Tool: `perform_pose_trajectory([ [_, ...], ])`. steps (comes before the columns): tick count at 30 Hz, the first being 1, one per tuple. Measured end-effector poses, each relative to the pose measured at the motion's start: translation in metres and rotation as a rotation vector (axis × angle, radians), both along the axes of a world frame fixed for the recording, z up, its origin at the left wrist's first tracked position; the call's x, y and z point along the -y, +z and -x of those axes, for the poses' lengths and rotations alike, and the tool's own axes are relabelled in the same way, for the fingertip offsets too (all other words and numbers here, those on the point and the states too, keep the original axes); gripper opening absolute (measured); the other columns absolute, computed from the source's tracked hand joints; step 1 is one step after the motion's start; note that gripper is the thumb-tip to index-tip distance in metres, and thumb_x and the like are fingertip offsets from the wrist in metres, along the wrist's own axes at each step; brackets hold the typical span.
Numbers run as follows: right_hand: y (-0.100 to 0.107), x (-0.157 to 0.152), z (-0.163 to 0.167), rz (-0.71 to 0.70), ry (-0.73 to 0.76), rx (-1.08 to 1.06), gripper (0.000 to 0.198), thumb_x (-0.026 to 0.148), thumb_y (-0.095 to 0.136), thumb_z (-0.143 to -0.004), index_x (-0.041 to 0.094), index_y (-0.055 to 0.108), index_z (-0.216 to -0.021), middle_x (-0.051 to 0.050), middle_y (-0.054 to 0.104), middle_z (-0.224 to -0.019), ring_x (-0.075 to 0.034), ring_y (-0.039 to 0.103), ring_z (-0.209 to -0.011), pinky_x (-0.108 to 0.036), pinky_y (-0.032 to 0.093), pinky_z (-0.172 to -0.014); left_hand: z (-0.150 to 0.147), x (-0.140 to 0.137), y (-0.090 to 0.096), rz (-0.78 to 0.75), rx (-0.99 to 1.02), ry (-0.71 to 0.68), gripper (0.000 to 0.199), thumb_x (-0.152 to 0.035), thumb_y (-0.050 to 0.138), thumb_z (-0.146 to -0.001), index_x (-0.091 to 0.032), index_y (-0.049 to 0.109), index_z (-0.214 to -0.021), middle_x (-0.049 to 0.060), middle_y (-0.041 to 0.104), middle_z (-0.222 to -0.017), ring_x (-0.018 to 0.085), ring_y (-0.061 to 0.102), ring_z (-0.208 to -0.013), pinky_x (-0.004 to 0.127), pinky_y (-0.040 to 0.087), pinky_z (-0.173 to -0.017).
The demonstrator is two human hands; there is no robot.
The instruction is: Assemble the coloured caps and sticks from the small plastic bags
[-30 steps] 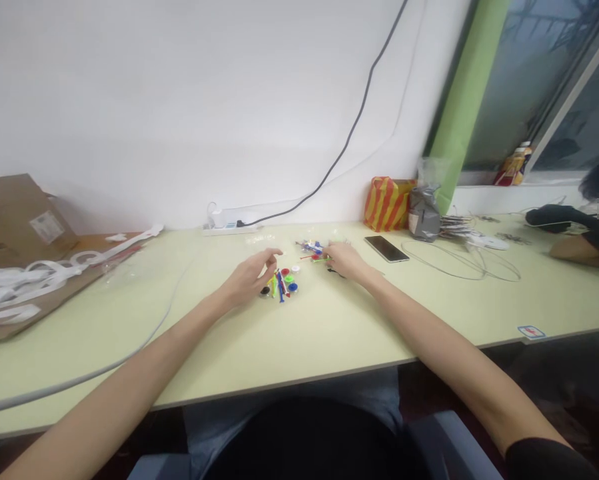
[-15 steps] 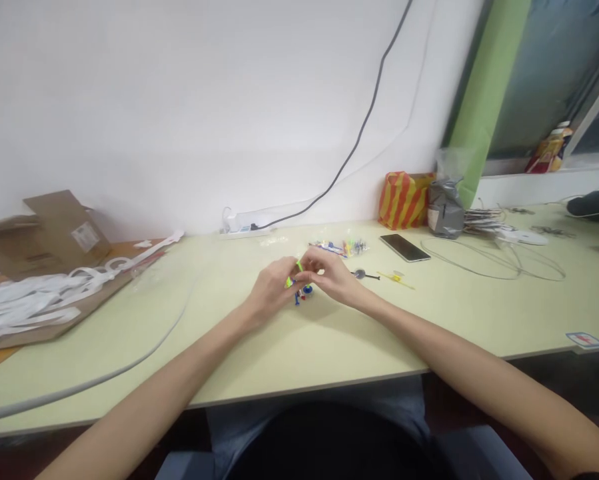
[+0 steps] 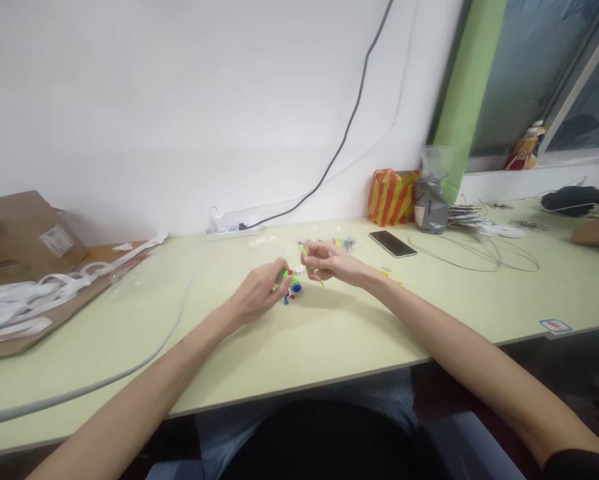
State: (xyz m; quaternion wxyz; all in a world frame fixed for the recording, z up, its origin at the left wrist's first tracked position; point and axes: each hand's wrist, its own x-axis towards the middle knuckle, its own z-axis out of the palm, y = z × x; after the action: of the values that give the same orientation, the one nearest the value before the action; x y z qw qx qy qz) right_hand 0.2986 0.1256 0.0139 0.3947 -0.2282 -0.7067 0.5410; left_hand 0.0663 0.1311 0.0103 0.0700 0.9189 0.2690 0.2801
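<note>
My left hand is closed on a small bright green plastic piece with a red spot near its top. Just right of it my right hand pinches a thin green stick, whose ends poke out above and below the fingers. Close to the left fingertips are a blue round part, a small blue piece and a white round part. Whether these touch the green piece I cannot tell. The fingers hide much of both held parts.
Behind my right hand lie bagged small coloured parts, with a phone to their right. A power strip is by the wall. Cardboard and white straps cover the left side. Another person's arm rests far right.
My hands have moved apart: the right now holds the green stick away from the left, which keeps the green piece. The whole view has shifted slightly to the right.
</note>
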Motion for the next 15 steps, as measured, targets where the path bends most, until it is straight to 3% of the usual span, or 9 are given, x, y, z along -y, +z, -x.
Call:
perform_pose_trajectory([
  [5, -0.007, -0.005, 0.004, -0.120, -0.227, -0.003, 0.037, 0.054, 0.064, -0.089, 0.020, 0.050, -0.083, 0.007, 0.038, -0.062, -0.007, 0.035, -0.048, -0.021, 0.023, -0.045, 0.002, -0.012, -0.007, -0.082, 0.078, 0.084, 0.030, -0.050, 0.054, -0.097, -0.021, 0.050, -0.090, -0.002, 0.057, -0.078, 0.014, 0.052, -0.068, 0.027, 0.041, -0.069],
  [9, -0.010, 0.002, 0.019, -0.248, -0.234, 0.133, 0.036, 0.052, 0.068, -0.087, 0.017, 0.061, -0.089, 0.005, 0.048, -0.067, -0.009, 0.045, -0.055, -0.022, 0.035, -0.052, 0.003, -0.014, -0.012, -0.087, 0.084, 0.123, 0.041, -0.059, 0.060, -0.090, -0.020, 0.051, -0.081, -0.002, 0.059, -0.073, 0.013, 0.052, -0.063, 0.026, 0.039, -0.063],
  [15, -0.014, 0.002, 0.028, -0.328, -0.371, 0.171, 0.034, 0.049, 0.069, -0.086, 0.015, 0.064, -0.082, 0.002, 0.055, -0.069, -0.011, 0.049, -0.061, -0.023, 0.036, -0.057, 0.003, -0.012, -0.013, -0.064, 0.078, 0.141, 0.042, -0.060, 0.058, -0.091, -0.020, 0.052, -0.080, -0.002, 0.060, -0.069, 0.012, 0.052, -0.059, 0.026, 0.038, -0.060],
])
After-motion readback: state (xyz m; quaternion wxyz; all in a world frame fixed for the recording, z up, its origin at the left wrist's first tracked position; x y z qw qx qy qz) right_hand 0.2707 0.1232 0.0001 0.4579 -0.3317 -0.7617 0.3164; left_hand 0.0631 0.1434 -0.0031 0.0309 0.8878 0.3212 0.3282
